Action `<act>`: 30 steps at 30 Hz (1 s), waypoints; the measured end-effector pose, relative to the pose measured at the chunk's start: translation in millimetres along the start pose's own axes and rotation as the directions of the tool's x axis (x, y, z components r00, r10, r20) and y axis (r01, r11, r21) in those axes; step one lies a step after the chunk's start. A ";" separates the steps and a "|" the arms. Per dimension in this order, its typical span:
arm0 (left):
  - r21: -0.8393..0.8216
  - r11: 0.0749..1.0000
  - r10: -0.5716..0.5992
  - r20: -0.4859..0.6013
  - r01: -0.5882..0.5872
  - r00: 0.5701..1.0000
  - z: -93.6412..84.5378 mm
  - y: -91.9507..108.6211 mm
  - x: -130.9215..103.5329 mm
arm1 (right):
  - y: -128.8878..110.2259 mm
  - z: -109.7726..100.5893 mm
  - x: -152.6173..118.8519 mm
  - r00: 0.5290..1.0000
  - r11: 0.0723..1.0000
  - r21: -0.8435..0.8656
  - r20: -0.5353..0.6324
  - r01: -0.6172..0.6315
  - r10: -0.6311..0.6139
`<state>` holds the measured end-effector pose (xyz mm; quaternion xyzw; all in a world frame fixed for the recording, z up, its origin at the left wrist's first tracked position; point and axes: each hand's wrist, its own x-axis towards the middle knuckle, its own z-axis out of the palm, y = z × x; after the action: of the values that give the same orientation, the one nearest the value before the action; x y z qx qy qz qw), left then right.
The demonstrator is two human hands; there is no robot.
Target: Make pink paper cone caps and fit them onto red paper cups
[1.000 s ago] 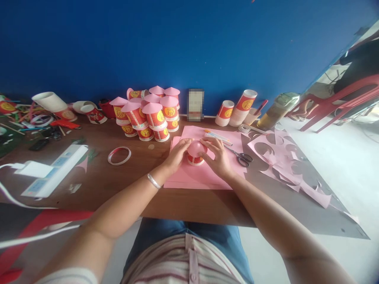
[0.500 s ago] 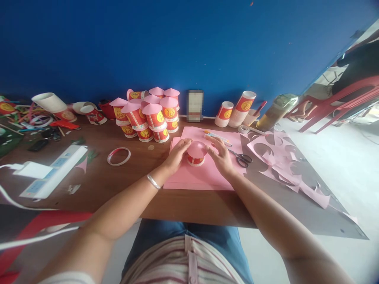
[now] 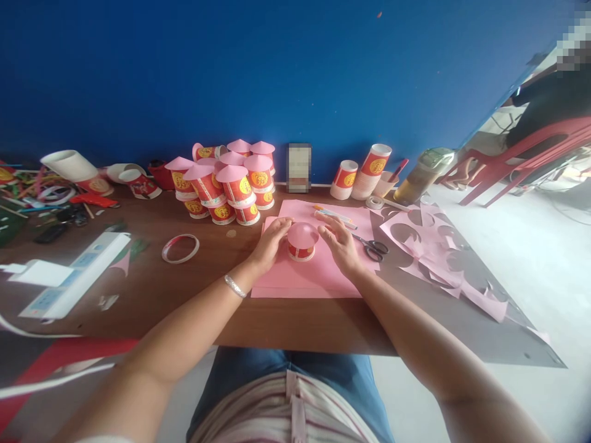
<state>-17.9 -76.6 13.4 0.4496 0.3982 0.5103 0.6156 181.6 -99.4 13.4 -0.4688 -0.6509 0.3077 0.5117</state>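
A red paper cup point(image 3: 301, 252) stands upside down on pink paper sheets point(image 3: 277, 280), a pink paper cone point(image 3: 303, 234) resting on it like a roof. My left hand point(image 3: 271, 245) is open at the cone's left edge, fingers stretched forward. On the other side my right hand point(image 3: 340, 245) is open too, its fingers spread just off the cone's right edge. Whether a fingertip still touches the rim, I cannot tell. Beyond my right hand lie several pens point(image 3: 337, 216). Black-handled scissors point(image 3: 375, 249) lie to its right.
Several cone-topped cups point(image 3: 239, 187) stand stacked at back left. A tape roll point(image 3: 180, 248) and power strip point(image 3: 76, 275) lie left. Cup stacks point(image 3: 373, 172), a jar point(image 3: 422, 175) and cut pink scraps point(image 3: 429, 252) are right. A phone point(image 3: 299, 168) leans on the wall.
My hands have drawn slightly apart from the cone, the right one more visibly. The cup and cone keep their place on the paper. The whole view has shifted a little.
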 end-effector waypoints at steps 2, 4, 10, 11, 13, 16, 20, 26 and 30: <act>0.054 0.998 0.030 0.000 -0.030 1.000 -1.2 -0.5 -0.2 | 0.5 -0.4 0.3 0.999 0.998 -0.035 0.005 0.043 -0.043; 0.106 0.993 0.047 0.008 -0.047 0.999 -2.2 -1.3 -0.5 | 0.7 0.9 0.3 0.995 0.992 -0.077 0.024 0.096 -0.095; 0.188 0.975 0.111 0.055 -0.120 0.992 -0.6 3.4 -2.8 | -1.5 4.5 -0.4 0.984 0.971 -0.168 0.069 0.172 -0.162; 0.189 0.972 0.131 0.061 -0.140 0.990 -0.1 4.9 -3.6 | -1.8 4.4 -0.5 0.983 0.967 -0.179 0.068 0.179 -0.170; 0.187 0.964 0.175 0.077 -0.187 0.981 0.4 7.6 -5.6 | -2.2 4.1 -1.0 0.979 0.958 -0.201 0.063 0.205 -0.196; 0.216 0.933 0.264 0.126 -0.286 0.956 0.1 9.9 -9.9 | -3.1 3.7 -1.8 0.963 0.932 -0.246 0.059 0.268 -0.262; 0.343 0.840 0.379 0.183 -0.421 0.907 0.3 12.6 -15.5 | -6.5 4.4 -2.8 0.945 0.891 -0.316 0.100 0.326 -0.310; 0.544 0.657 0.480 0.233 -0.523 0.846 1.1 17.0 -15.6 | -11.2 5.6 -2.9 0.942 0.875 -0.350 0.112 0.334 -0.315; 0.583 0.587 0.509 0.275 -0.562 0.816 -1.2 16.2 -13.5 | -11.3 5.5 -2.8 0.940 0.884 -0.321 0.107 0.341 -0.324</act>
<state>-25.5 -88.5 29.0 0.7496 0.3687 0.4860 0.2568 173.1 -105.8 20.8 -0.4223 -0.7769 0.1122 0.4532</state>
